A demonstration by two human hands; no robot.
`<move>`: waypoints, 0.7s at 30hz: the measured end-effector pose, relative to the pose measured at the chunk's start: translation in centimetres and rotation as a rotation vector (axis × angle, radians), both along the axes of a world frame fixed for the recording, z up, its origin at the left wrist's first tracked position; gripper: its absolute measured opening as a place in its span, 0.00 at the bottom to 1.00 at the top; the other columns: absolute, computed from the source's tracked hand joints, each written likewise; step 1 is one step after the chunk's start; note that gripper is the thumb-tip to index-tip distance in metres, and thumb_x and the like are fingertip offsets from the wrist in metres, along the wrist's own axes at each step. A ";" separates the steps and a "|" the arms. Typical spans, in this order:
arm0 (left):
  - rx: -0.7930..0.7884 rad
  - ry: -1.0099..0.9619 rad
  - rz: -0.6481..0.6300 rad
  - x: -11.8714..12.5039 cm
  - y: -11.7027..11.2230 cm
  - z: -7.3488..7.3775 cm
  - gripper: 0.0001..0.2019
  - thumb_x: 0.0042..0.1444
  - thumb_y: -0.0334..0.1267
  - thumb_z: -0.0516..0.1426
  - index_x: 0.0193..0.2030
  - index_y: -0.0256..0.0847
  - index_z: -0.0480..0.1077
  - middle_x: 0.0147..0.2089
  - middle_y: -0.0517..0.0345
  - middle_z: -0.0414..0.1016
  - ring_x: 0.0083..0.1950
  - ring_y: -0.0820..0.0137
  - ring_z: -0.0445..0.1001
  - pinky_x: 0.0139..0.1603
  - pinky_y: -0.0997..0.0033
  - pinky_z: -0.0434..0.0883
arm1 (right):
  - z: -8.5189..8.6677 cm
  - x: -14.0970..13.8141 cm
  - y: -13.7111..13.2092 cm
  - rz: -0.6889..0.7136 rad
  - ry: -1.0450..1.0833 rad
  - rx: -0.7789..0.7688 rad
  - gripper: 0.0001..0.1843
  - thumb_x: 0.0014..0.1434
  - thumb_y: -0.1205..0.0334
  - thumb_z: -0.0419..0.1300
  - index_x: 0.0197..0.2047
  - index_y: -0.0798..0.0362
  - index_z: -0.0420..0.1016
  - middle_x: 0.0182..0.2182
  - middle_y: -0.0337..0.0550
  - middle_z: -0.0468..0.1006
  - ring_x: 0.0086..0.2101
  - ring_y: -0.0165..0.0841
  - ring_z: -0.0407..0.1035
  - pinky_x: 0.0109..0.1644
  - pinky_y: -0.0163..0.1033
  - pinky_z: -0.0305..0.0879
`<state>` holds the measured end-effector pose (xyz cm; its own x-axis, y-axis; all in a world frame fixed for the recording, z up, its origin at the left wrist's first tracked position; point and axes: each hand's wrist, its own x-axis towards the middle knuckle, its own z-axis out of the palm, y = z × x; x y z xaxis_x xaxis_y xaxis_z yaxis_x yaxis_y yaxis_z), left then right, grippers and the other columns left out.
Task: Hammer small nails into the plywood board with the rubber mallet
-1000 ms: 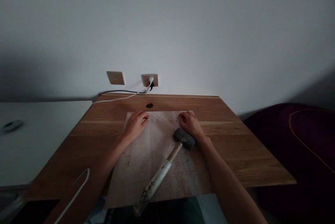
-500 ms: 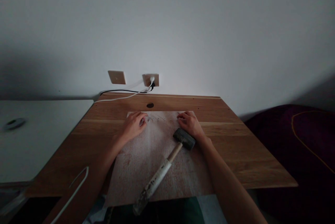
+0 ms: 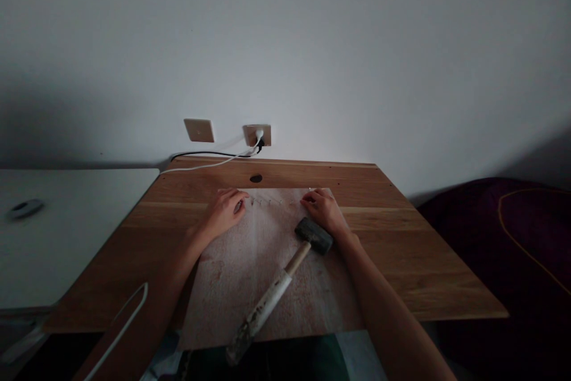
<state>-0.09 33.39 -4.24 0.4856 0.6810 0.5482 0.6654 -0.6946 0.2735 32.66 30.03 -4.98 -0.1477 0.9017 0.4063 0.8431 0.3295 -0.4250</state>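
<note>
A pale, worn wooden board (image 3: 250, 262) lies on the table, its near end reaching past the table edge over my lap. Several thin nails (image 3: 270, 202) show in a row near its far edge. My left hand (image 3: 226, 213) rests on the far left corner, fingers curled in toward the thumb; whatever they hold is hidden. At the far right, my right hand (image 3: 323, 210) pinches what looks like a small nail (image 3: 310, 189), its bright tip just above the fingers. Close to that wrist lies a mallet (image 3: 314, 236) with a black head, its paint-stained handle slanting toward me.
The wooden table (image 3: 428, 262) meets the white wall, with a round hole (image 3: 256, 179) near its back. White and black cables (image 3: 209, 155) run to a wall socket (image 3: 264, 135). A white surface (image 3: 89, 214) adjoins on the left, and a dark purple beanbag-like mass (image 3: 499, 238) sits right.
My left hand has shifted slightly left, away from the row of nails. The fingers of my right hand have moved a little on the small nail. The mallet and board stay put.
</note>
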 end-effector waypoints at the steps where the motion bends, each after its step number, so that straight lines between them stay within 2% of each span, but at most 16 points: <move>1: -0.001 -0.003 0.004 0.1 0.0 0.0 0.12 0.57 0.27 0.56 0.44 0.44 0.75 0.40 0.54 0.80 0.43 0.62 0.77 0.52 0.59 0.72 | 0.0 0.0 0.0 0.002 -0.004 -0.002 0.07 0.65 0.61 0.60 0.39 0.51 0.80 0.38 0.49 0.78 0.44 0.41 0.70 0.52 0.45 0.67; 13: -0.039 -0.029 0.008 -0.1 0.1 -0.4 0.12 0.61 0.27 0.55 0.45 0.46 0.76 0.42 0.56 0.81 0.45 0.63 0.78 0.54 0.59 0.72 | 0.1 -0.1 0.0 0.020 -0.044 0.002 0.10 0.65 0.63 0.58 0.45 0.50 0.82 0.40 0.48 0.79 0.44 0.40 0.72 0.54 0.44 0.67; 21: -0.013 0.001 0.059 0.0 0.1 -0.3 0.05 0.64 0.31 0.57 0.40 0.44 0.75 0.39 0.56 0.78 0.42 0.64 0.76 0.49 0.62 0.72 | 0.0 0.0 0.1 0.059 -0.020 -0.014 0.12 0.65 0.65 0.57 0.45 0.52 0.81 0.41 0.49 0.80 0.43 0.39 0.72 0.52 0.43 0.68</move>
<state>-0.10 33.53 -4.51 0.4452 0.7156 0.5382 0.7054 -0.6506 0.2814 32.68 30.08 -4.98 -0.2084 0.8969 0.3900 0.8306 0.3729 -0.4137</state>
